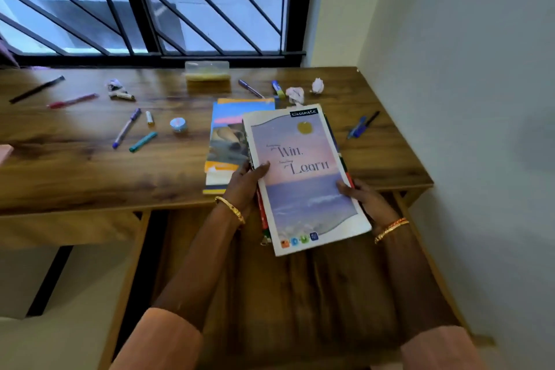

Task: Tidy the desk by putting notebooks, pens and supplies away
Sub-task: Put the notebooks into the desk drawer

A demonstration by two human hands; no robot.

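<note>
A stack of notebooks point(303, 177) is held from both sides, half over the front edge of the tabletop point(90, 165) and half over the open drawer point(300, 294) below it. The left hand point(244, 186) grips the stack's left edge, thumb laid on the top cover and fingers curled beneath. The right hand point(365, 200) grips the right edge in the same way, thumb on the cover. The top cover shows a pink and purple seascape with the words "Win" and "Learn". Red and green edges of other books are seen under it.

A second pile of books point(228, 141) lies flat on the tabletop, just left of the held stack and partly hidden by it.

Loose supplies are scattered over the tabletop. To the left lie a black ruler point(36, 89), a pink pen point(72, 100), a purple pen point(126, 128), a teal marker point(143, 142), a small white stick point(149, 117) and a roll of tape point(178, 124). A crumpled wrapper point(115, 87) lies behind these. Near the window point(144, 3) stands a clear plastic box point(207, 70), with another pen point(250, 88) and a highlighter point(278, 89) to its right. Two paper balls point(306, 91) lie behind the held stack. Blue and black pens point(362, 125) lie together near the right edge.
</note>
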